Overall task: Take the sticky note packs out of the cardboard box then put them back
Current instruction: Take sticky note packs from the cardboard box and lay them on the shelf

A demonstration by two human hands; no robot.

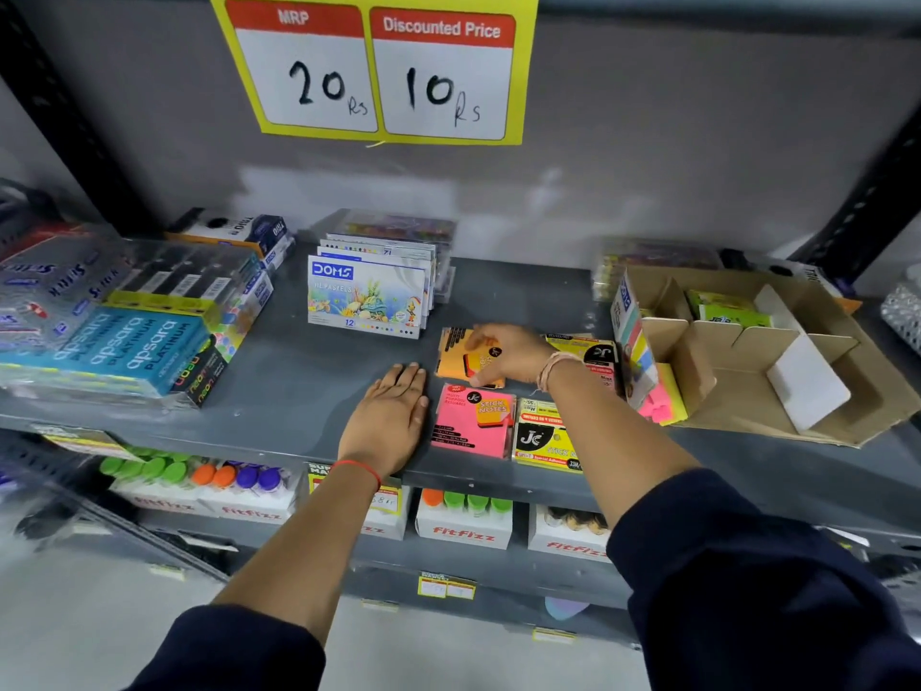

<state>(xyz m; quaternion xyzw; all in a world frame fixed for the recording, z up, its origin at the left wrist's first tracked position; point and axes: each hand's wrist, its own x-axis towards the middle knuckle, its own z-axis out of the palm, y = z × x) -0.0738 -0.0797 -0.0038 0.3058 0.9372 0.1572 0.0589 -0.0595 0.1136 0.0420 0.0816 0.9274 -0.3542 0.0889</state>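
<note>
The orange sticky note pack (466, 359) lies flat on the grey shelf (299, 386), directly under the fingers of the right hand (503, 354). That hand covers its right half, fingers spread over the top face and thumb at the near edge; whether it pinches the pack or merely presses on it cannot be told. Just nearward of the thumb sits a pink pack (473, 421), and beside that a yellow pack (545, 436); a further yellow-and-black pack (595, 354) shows beyond the wrist. All four are out on the shelf, wrapped in clear film with printed labels (the film looks slick).

The left hand (388, 416) rests palm down on the shelf, fingers extended and holding nothing, just left of the pink pack.

Well to the right of the fingers stands the cardboard box (817, 391), dividers upright, one green pack (725, 309) in a rear compartment and a multicolour strip pack (640, 361) leaning at its left wall.

Judgement: the pack is either being set down or picked up. To do it well, pinch opposite edges rather than the slippery face, lift clear of its neighbours, and keep the row square.
</note>
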